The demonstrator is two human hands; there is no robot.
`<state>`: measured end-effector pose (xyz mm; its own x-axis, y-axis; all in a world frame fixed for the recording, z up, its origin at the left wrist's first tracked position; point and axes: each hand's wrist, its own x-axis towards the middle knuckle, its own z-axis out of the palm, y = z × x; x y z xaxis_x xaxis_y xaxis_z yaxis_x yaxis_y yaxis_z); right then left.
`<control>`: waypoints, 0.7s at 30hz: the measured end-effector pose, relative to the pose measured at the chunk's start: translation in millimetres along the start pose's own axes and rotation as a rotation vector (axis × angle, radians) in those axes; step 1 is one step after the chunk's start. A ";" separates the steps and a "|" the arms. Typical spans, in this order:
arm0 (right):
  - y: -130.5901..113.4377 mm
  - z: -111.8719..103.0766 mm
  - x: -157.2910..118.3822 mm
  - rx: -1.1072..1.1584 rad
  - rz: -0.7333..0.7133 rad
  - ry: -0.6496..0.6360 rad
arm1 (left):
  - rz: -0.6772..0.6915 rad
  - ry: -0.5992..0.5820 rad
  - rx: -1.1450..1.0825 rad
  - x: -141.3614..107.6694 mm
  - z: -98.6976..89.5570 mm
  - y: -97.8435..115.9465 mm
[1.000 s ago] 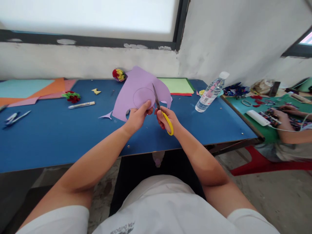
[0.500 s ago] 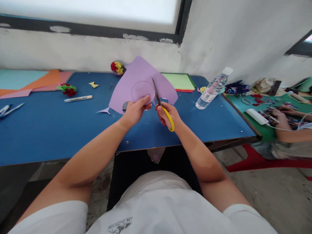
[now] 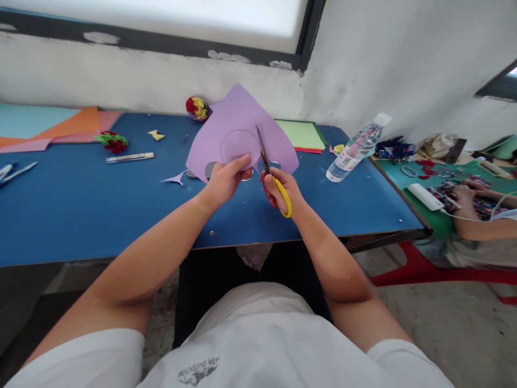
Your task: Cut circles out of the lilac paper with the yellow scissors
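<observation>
My left hand (image 3: 229,179) pinches the lower edge of a purple sheet of paper (image 3: 242,113), thumb on top. A circle is drawn on the paper just above that thumb, and rounded gaps are cut into the lower edge. My right hand (image 3: 283,188) is closed around yellow-handled scissors (image 3: 286,199), with part of the handle hidden by the fingers. The dark blades point up and away over the paper, right of the drawn circle, and look nearly together. A thin purple scrap (image 3: 174,179) lies on the blue table to the left.
On the blue table (image 3: 100,215) lie a capped marker (image 3: 130,157), a red-green flower (image 3: 112,141) and coloured sheets (image 3: 24,121). A water bottle (image 3: 357,148) stands at right. Beyond it, another person's hands (image 3: 468,194) work at a green table (image 3: 448,226).
The paper's far corner has risen slightly and shifted right in view, along with both hands and the scissors. My grip on the paper and scissors is the same.
</observation>
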<state>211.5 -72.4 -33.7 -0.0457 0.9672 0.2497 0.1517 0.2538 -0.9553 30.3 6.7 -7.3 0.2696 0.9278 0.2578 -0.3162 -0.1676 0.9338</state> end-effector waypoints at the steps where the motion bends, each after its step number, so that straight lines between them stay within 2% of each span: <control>1: -0.2 -0.1 -0.1 0.007 -0.005 0.001 | 0.005 -0.033 -0.032 -0.2 0.9 1.6; 3: -0.5 -0.3 -0.3 0.020 -0.012 0.002 | 0.011 -0.083 -0.079 -0.5 1.7 4.1; 7: -0.7 -0.5 0.0 0.026 -0.014 0.004 | 0.020 -0.087 -0.085 -0.7 0.3 4.8; 14: -2.9 0.8 0.3 0.054 0.038 0.008 | 0.033 0.083 0.182 -6.8 4.2 6.2; 18: -1.1 0.5 0.2 0.052 0.044 -0.014 | 0.032 0.051 0.202 -10.5 7.3 10.8; 21: -0.1 0.0 0.3 0.028 0.039 -0.009 | 0.023 0.079 0.201 -10.0 8.4 12.8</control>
<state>211.4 -72.1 -33.5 -0.0489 0.9762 0.2113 0.1254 0.2159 -0.9683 31.2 -7.5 4.1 0.1901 0.9447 0.2671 -0.1319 -0.2450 0.9605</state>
